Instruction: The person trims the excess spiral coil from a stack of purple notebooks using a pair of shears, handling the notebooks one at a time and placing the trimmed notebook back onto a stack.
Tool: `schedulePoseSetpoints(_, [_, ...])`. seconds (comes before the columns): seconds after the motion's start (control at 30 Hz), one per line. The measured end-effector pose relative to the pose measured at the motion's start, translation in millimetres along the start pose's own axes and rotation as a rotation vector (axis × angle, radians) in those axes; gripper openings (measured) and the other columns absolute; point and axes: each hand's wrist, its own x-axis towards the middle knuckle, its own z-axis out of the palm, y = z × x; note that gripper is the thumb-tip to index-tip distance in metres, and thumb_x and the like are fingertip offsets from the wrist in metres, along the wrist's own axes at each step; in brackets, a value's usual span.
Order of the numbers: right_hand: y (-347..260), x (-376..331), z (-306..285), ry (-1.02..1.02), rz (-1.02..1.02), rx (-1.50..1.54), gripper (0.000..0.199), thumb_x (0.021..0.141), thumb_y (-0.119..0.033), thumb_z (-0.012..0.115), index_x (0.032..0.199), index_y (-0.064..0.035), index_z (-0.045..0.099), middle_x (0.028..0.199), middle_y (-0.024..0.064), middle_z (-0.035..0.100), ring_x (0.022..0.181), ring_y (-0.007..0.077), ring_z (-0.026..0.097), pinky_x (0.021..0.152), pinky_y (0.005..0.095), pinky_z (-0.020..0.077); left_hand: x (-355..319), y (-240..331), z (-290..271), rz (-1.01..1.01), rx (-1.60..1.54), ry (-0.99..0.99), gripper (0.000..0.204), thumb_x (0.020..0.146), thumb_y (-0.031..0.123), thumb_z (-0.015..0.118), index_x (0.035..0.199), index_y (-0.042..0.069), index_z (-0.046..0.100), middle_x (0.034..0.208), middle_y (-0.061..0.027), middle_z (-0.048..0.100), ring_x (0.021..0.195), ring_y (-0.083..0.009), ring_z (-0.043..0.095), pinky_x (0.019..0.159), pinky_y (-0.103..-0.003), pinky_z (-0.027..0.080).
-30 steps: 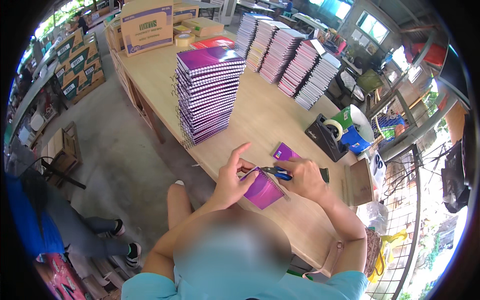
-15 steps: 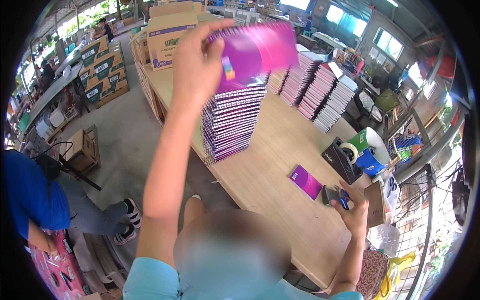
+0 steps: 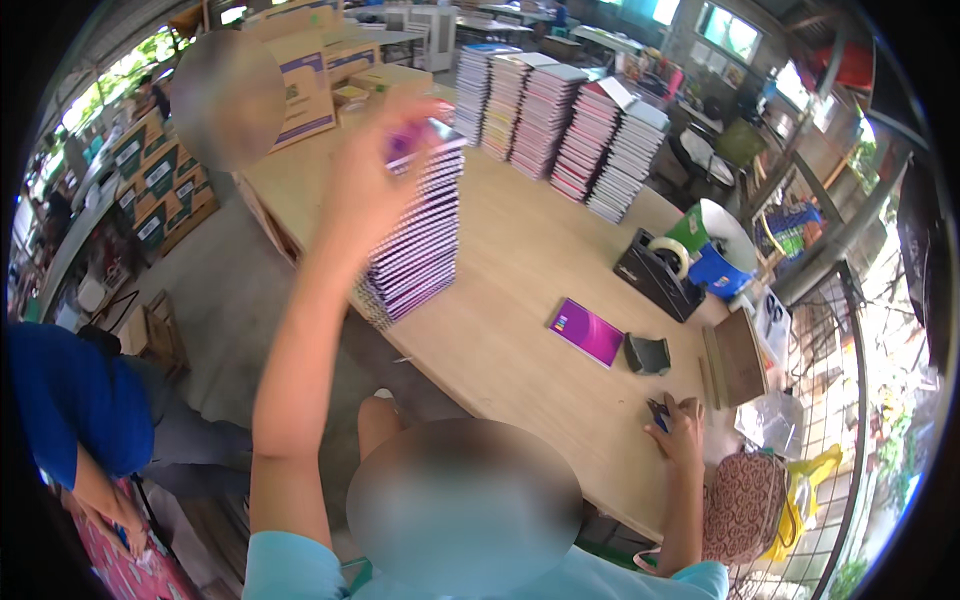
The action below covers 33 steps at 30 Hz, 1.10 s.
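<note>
Right hand (image 3: 684,432) grips blue-handled pliers (image 3: 658,412). Left hand (image 3: 370,192) overlaps the top of the spiral-notebook stack (image 3: 424,242); finger closure cannot be determined. A sideways push could topple the stack.

From here: lt wood tbl (image 3: 515,265) mid-rm, grey flr (image 3: 232,285) alongside, bright window (image 3: 728,32) at back, wire-mesh panel (image 3: 822,385) on R w/ strong daylight thru it.

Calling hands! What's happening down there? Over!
Left hand blurred at top of notebook stack. Right hand at blue-handled tool, grip unclear. Purple notebook flat on table, tape dispenser beyond it.
</note>
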Motion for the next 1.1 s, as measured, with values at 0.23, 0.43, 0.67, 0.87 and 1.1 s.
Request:
schedulePoseSetpoints(0.23, [-116.9, 70.7, 25.0, 0.154, -0.337, 0.374, 0.046, 0.084, -0.009, 0.072, 0.128, -0.0024, 0.062, 0.129, 0.0256, 0.054, 0.115, 0.0411, 0.056, 0.099, 0.0460, 0.0458, -117.1, -100.8, 233.1, -1.032, -0.168, -0.841, 0.028, 0.090, 0.020, 0.064, 0.110, 0.001, 0.065, 0.092, -0.0086, 0.067, 0.081, -0.0192, 0.065, 0.065, -0.035, 0.055])
schedulePoseSetpoints(0.43, [-111.4, 76.7, 59.9, -0.049, -0.261, 0.125, 0.036, 0.092, -0.010, 0.053, 0.124, 0.0052, 0.060, 0.130, 0.0319, 0.055, 0.124, 0.0437, 0.051, 0.108, 0.0480, 0.0404, -142.8, -132.8, 315.1, -0.738, -0.292, -0.723, 0.024, 0.081, 0.015, 0.064, 0.098, 0.002, 0.071, 0.087, -0.0143, 0.068, 0.080, -0.0274, 0.066, 0.070, -0.042, 0.055])
schedulePoseSetpoints(0.67, [-70.3, 87.6, 107.8, 0.155, -0.309, 0.145, 0.054, 0.091, -0.040, 0.069, 0.138, -0.0146, 0.059, 0.147, 0.0213, 0.047, 0.131, 0.0407, 0.047, 0.106, 0.0525, 0.0415, -156.1, -81.8, 332.5, -0.630, -0.112, -0.556, 0.043, 0.072, -0.006, 0.064, 0.113, -0.013, 0.052, 0.113, -0.0288, 0.061, 0.103, -0.0453, 0.063, 0.084, -0.048, 0.054])
schedulePoseSetpoints(0.87, [-61.6, 97.5, 106.5, 0.392, -0.287, 0.644, 0.046, 0.091, -0.030, 0.068, 0.120, 0.0048, 0.064, 0.115, 0.0264, 0.065, 0.105, 0.0387, 0.061, 0.095, 0.0458, 0.0496, -198.7, -26.1, 234.5, -0.309, -0.541, -0.136, 0.056, 0.083, -0.012, 0.056, 0.133, 0.011, 0.046, 0.118, -0.0276, 0.055, 0.113, -0.0437, 0.056, 0.090, -0.049, 0.048])
schedulePoseSetpoints(1.1, [-135.7, 60.0, 80.0, 0.324, -0.263, 0.487, 0.037, 0.093, -0.027, 0.066, 0.109, 0.0065, 0.067, 0.109, 0.0251, 0.068, 0.100, 0.0360, 0.066, 0.090, 0.0431, 0.0528, -250.8, -42.7, 202.5, -0.247, -0.328, -0.246, 0.041, 0.091, -0.008, 0.052, 0.125, 0.015, 0.051, 0.108, -0.0178, 0.052, 0.103, -0.0394, 0.055, 0.090, -0.048, 0.046])
